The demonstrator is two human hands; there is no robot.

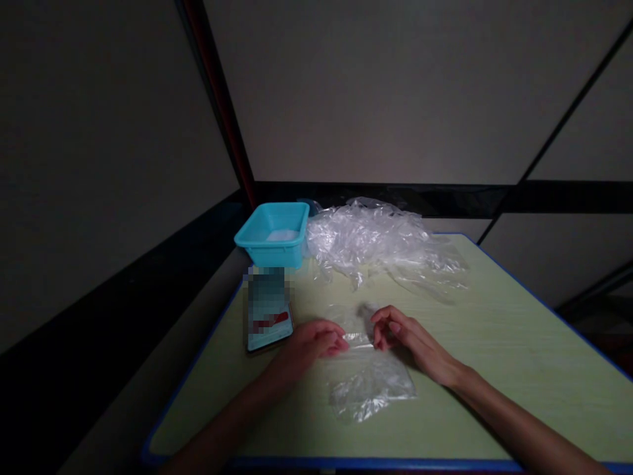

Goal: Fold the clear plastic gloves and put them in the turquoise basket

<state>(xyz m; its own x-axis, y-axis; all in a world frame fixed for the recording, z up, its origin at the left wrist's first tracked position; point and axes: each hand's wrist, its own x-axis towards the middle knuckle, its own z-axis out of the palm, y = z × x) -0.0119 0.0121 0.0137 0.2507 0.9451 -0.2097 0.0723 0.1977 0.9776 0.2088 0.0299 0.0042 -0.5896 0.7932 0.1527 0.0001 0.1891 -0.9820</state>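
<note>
A clear plastic bag (372, 388) lies on the table in front of me, its near part crumpled and its far part flatter between my hands. My left hand (320, 338) is at the bag's left side, fingers loosely curved, with nothing visible in them. Across from it, my right hand (398, 332) hovers over the bag's right side, its fingers bent and slightly apart, holding nothing I can see. Whether the left fingertips touch the film cannot be made out.
A large heap of clear plastic bags (370, 234) spreads over the back of the table. Left of it stands a turquoise basin (271, 254) with something white inside. A phone (270, 310), partly pixelated, lies near the left edge. The pale green table (499, 330) has blue edging.
</note>
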